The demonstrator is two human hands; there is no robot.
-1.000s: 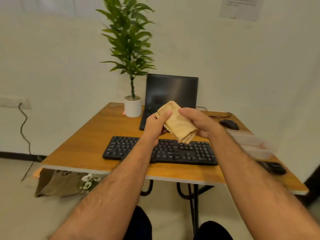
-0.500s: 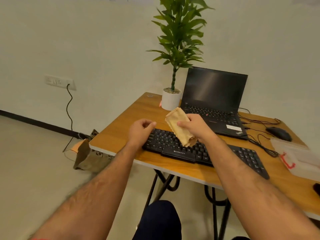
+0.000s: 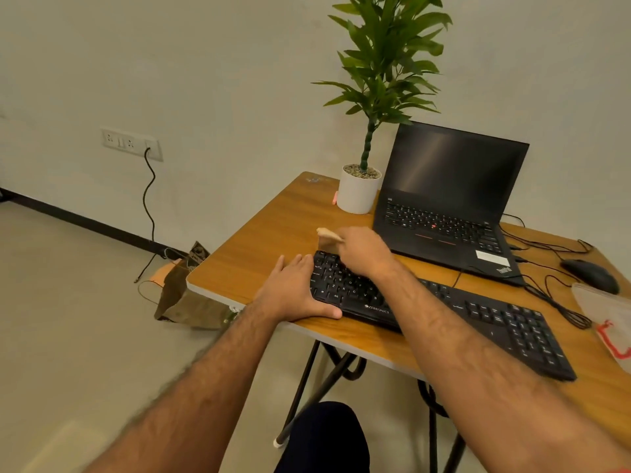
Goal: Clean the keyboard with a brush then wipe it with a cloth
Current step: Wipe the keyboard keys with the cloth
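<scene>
In the head view, a black keyboard point(image 3: 444, 312) lies on the wooden counter point(image 3: 273, 227), set at an angle, with its left end near the counter's front left corner. The left hand point(image 3: 293, 291) lies flat at this left end: the fingers are straight and rest on the counter beside the keyboard's edge, and the thumb lies along the front edge of the keyboard, touching it. This hand grips nothing; it only presses against the keyboard's side.

The right hand point(image 3: 365, 250) is over the upper left part of the keyboard, with the fingers curled around a folded tan cloth point(image 3: 327, 237). Only a small part of the cloth shows, coming out to the left of the hand, at the far left corner of the keyboard. The picture is a little blurred here, so I cannot tell if the cloth touches the keys or is just above them.

Behind the keyboard stands an open black laptop point(image 3: 447, 199) with a dark screen. To the left of the laptop there is a green plant in a white pot point(image 3: 358, 192). At the right side of the counter a black mouse point(image 3: 590, 274) lies among thin black cables point(image 3: 553, 298), and a clear plastic pouch point(image 3: 607, 319) with a red mark lies at the right border. On the floor, beside the counter's left edge, a brown paper bag point(image 3: 181, 295) stands. A white socket panel point(image 3: 131, 143) is on the wall, with a black cord hanging from it.
</scene>
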